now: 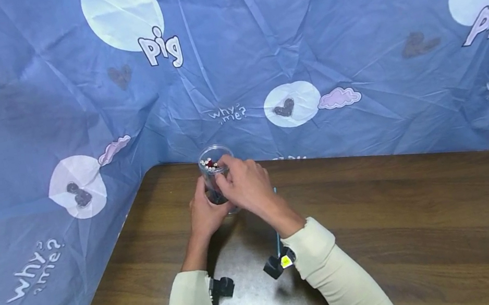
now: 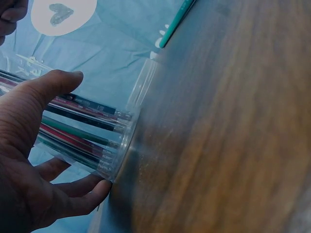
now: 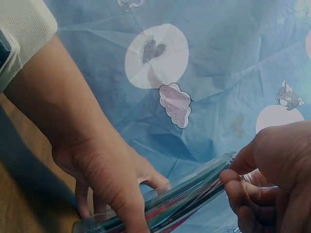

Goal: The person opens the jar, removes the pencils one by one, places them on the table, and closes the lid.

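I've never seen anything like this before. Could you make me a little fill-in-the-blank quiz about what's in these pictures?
1. On the clear jar, the right hand sits ____ (higher or lower) than the left hand.
2. Outside the jar, just ____ blue-green stick lies on the table.
3. By the lower edge of the white oval at the head view's upper left, the blue cloth reads "____".

Missing words: higher; one; pig.
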### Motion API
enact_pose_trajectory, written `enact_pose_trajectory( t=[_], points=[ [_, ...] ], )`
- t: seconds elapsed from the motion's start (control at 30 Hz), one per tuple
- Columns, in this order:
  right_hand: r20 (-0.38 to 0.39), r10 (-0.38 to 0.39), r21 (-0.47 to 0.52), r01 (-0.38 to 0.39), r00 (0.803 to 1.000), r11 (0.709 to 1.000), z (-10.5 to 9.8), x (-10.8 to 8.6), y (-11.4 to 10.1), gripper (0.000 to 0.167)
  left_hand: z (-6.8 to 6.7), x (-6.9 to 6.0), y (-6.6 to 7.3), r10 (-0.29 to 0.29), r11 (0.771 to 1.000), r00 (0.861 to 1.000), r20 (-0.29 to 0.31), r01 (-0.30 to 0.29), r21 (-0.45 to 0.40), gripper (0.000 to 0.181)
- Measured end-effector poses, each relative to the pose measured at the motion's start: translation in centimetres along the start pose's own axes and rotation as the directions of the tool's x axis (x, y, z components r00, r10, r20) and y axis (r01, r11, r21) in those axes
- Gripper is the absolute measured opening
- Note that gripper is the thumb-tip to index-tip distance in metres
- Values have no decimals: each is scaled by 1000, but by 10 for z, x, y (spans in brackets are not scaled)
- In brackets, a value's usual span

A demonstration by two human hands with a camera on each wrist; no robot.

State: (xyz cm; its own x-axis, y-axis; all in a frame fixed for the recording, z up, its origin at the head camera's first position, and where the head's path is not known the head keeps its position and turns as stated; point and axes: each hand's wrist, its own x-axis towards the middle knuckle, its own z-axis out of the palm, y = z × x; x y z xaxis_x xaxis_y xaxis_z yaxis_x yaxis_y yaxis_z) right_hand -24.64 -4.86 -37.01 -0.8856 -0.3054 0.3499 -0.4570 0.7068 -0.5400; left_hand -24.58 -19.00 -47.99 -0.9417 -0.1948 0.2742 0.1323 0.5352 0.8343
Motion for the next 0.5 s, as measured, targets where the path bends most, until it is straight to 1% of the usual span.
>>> enact_pose_trajectory(
  t=[0.33,0.5],
  points=[
    [-71,-18,77,23,997,997,2,2,-1,21,0,-1,1,11,1000,1000,-10,-11,-5,77],
    [-130,-34,128,50,991,990,3,2,0,18,0,-1,1,14,1000,1000,-10,-14,-7,74]
  ],
)
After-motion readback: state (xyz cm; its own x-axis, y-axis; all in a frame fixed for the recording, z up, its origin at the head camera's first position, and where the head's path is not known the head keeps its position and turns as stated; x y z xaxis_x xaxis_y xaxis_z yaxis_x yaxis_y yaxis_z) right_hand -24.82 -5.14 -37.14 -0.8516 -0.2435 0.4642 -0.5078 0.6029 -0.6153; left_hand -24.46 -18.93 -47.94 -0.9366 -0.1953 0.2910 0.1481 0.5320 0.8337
